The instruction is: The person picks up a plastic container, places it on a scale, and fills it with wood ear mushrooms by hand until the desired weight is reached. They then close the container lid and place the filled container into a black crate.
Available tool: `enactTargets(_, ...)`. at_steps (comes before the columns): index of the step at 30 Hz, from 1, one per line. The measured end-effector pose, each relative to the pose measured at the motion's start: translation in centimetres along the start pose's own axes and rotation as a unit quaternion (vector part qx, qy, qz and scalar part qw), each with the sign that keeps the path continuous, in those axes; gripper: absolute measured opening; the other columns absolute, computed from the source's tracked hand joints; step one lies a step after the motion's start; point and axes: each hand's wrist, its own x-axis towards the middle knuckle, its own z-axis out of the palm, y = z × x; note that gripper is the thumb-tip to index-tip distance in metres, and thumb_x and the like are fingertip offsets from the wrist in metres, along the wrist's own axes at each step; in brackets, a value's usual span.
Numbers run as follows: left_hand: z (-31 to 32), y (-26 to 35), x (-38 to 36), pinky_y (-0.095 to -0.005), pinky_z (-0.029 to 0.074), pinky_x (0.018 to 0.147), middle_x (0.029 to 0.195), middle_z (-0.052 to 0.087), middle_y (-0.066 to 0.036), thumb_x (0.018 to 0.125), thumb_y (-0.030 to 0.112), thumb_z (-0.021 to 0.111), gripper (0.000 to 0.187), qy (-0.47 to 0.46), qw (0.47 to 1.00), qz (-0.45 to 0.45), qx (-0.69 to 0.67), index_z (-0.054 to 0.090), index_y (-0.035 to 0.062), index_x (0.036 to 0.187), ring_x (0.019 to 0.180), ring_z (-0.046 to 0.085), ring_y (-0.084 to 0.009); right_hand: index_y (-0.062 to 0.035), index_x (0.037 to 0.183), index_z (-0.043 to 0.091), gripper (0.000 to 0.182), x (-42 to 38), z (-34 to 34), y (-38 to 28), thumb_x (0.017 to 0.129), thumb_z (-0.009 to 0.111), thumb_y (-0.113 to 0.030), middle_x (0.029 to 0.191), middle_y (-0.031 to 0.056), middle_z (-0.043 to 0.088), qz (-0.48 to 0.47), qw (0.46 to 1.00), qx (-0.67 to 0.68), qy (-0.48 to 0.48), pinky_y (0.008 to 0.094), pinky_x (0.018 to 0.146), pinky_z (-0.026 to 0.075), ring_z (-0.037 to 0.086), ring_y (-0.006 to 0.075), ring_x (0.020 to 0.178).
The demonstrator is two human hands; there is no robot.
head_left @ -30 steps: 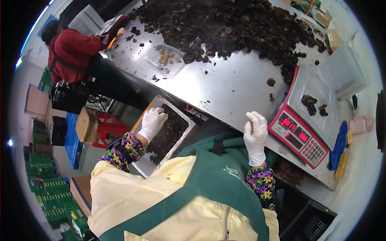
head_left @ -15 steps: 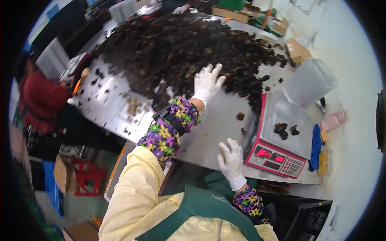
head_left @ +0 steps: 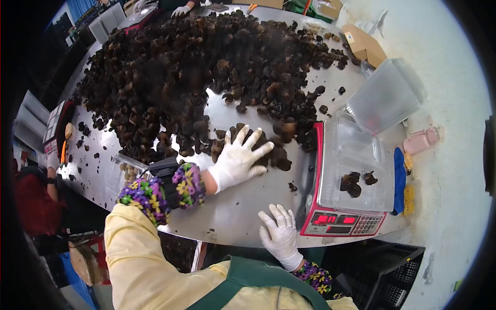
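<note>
Fungus (head_left: pixel 280 159) lies ungripped beneath my wide-spread left hand (head_left: pixel 237 161); gathering, the likely step, calls for curled fingers, my slack right hand (head_left: pixel 281 236) nearer, empty.

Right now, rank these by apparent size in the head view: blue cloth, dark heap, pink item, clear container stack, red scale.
Largest to smallest:
1. Dark heap
2. Red scale
3. Clear container stack
4. Pink item and blue cloth: too alike to rank; the cloth is longer but narrower.
</note>
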Motion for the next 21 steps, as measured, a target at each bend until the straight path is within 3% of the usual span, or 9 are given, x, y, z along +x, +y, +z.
enactTargets(3, -2.5, -0.1, 0.3, -0.0745, 0.031, 0.107, 0.160, 0.030, -0.021, 0.092, 0.054, 0.063, 0.061, -0.034, 0.999, -0.006, -0.026, 0.048, 0.0340, 0.148, 0.145, 0.024, -0.0548, -0.0169, 0.127, 0.065, 0.047, 0.1, -0.1, 0.0, 0.080, 0.072, -0.017, 0.138, 0.0139, 0.053, 0.002, 1.000, 0.006, -0.005, 0.0565, 0.111, 0.034, 0.049, 0.0363, 0.130)
enactTargets(7, -5.2, -6.3, 10.4, -0.0719, 0.027, 0.111, 0.161, 0.031, -0.020, 0.095, 0.057, 0.059, 0.057, 0.071, 0.994, -0.075, -0.045, 0.050, 0.0338, 0.147, 0.147, 0.022, -0.0541, -0.0174, 0.127, 0.065, 0.048, 0.1, -0.3, -0.1, 0.080, 0.073, -0.017, 0.138, 0.0132, 0.053, 0.011, 0.999, 0.004, -0.030, 0.0561, 0.111, 0.034, 0.049, 0.0355, 0.130)
enactTargets(9, -3.6, -10.8, 16.5, -0.0767, 0.020, 0.112, 0.162, 0.029, -0.017, 0.092, 0.072, 0.051, 0.069, 0.132, 0.982, -0.122, -0.057, 0.048, 0.0322, 0.148, 0.148, 0.022, -0.0497, -0.0186, 0.128, 0.065, 0.043, 0.3, -0.2, 0.0, 0.085, 0.068, -0.021, 0.136, 0.0130, 0.055, 0.008, 1.000, -0.005, -0.018, 0.0548, 0.110, 0.035, 0.050, 0.0325, 0.130)
enactTargets(11, -1.4, -13.4, 21.4, -0.0724, 0.017, 0.116, 0.163, 0.030, -0.013, 0.087, 0.081, 0.047, 0.079, 0.118, 0.972, -0.202, -0.018, 0.044, 0.0349, 0.151, 0.149, 0.022, -0.0464, -0.0189, 0.128, 0.065, 0.043, 0.3, -0.1, 0.0, 0.085, 0.068, -0.021, 0.136, 0.0126, 0.055, 0.010, 1.000, -0.004, -0.022, 0.0544, 0.110, 0.036, 0.050, 0.0320, 0.129)
enactTargets(13, 1.0, -12.7, 24.3, -0.0671, 0.025, 0.115, 0.162, 0.030, -0.018, 0.086, 0.079, 0.052, 0.078, 0.089, 0.967, -0.233, -0.059, 0.047, 0.0330, 0.150, 0.149, 0.024, -0.0459, -0.0192, 0.128, 0.065, 0.043, 0.2, 0.1, 0.3, 0.085, 0.068, -0.021, 0.136, 0.0121, 0.056, 0.020, 1.000, -0.007, -0.023, 0.0540, 0.110, 0.036, 0.051, 0.0315, 0.129)
enactTargets(14, 3.9, -12.7, 25.9, -0.0620, 0.027, 0.117, 0.162, 0.031, -0.017, 0.085, 0.080, 0.051, 0.080, 0.063, 0.967, -0.192, -0.157, 0.048, 0.0336, 0.149, 0.148, 0.028, -0.0438, -0.0195, 0.128, 0.065, 0.043, 0.1, 0.2, 0.4, 0.085, 0.068, -0.021, 0.136, 0.0115, 0.056, 0.016, 1.000, -0.003, -0.020, 0.0537, 0.110, 0.036, 0.052, 0.0313, 0.128)
enactTargets(15, 3.7, -9.1, 25.2, -0.0533, 0.033, 0.117, 0.158, 0.040, -0.014, 0.085, 0.078, 0.053, 0.075, 0.016, 0.977, -0.187, -0.095, 0.051, 0.0347, 0.147, 0.144, 0.035, -0.0437, -0.0199, 0.128, 0.065, 0.043, 0.0, 0.2, 0.4, 0.085, 0.068, -0.022, 0.137, 0.0109, 0.057, 0.012, 1.000, 0.002, -0.018, 0.0535, 0.109, 0.036, 0.052, 0.0310, 0.128)
enactTargets(17, 2.5, -4.8, 23.4, -0.0487, 0.038, 0.114, 0.150, 0.049, -0.009, 0.085, 0.069, 0.061, 0.061, -0.029, 0.994, -0.089, -0.055, 0.063, 0.0326, 0.135, 0.137, 0.043, -0.0421, -0.0211, 0.124, 0.069, 0.042, 0.0, 0.1, 0.4, 0.082, 0.070, -0.019, 0.136, 0.0101, 0.057, 0.028, 0.999, 0.010, -0.020, 0.0526, 0.111, 0.035, 0.052, 0.0318, 0.128)
enactTargets(21, 2.3, -2.8, 18.6, -0.0450, 0.055, 0.088, 0.112, 0.064, -0.007, 0.081, 0.029, 0.072, 0.016, -0.011, 0.990, 0.039, -0.133, 0.073, 0.0205, 0.095, 0.104, 0.063, -0.0350, -0.0198, 0.128, 0.065, 0.042, 0.2, 0.2, 0.5, 0.086, 0.067, -0.022, 0.136, 0.0106, 0.057, 0.016, 1.000, 0.009, -0.012, 0.0531, 0.110, 0.036, 0.052, 0.0308, 0.129)
